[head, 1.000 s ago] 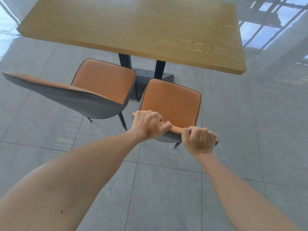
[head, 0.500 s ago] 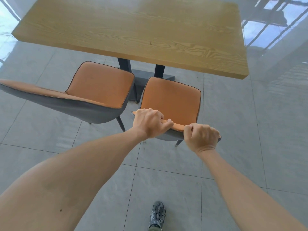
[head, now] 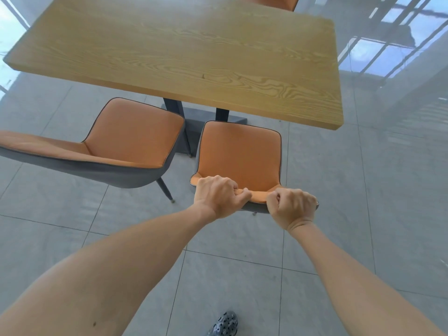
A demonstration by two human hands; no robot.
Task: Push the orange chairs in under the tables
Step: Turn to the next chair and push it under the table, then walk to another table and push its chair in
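Under hands (head: 254, 198), chair (head: 238, 154) backrest top mostly hidden.

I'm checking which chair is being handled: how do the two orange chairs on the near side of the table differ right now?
The right chair is gripped at its backrest top by the left hand and the right hand; the left chair is untouched. The right chair faces the table squarely; the left chair is angled. Both have orange seats and grey shells.

There is just one view, from a camera on the person's head. It looks forward and down from high up. Both bare arms reach out from the bottom edge. The floor (head: 339, 238) is far below, and a wooden table (head: 194, 57) fills the top. The wide lens bends straight lines near the sides.
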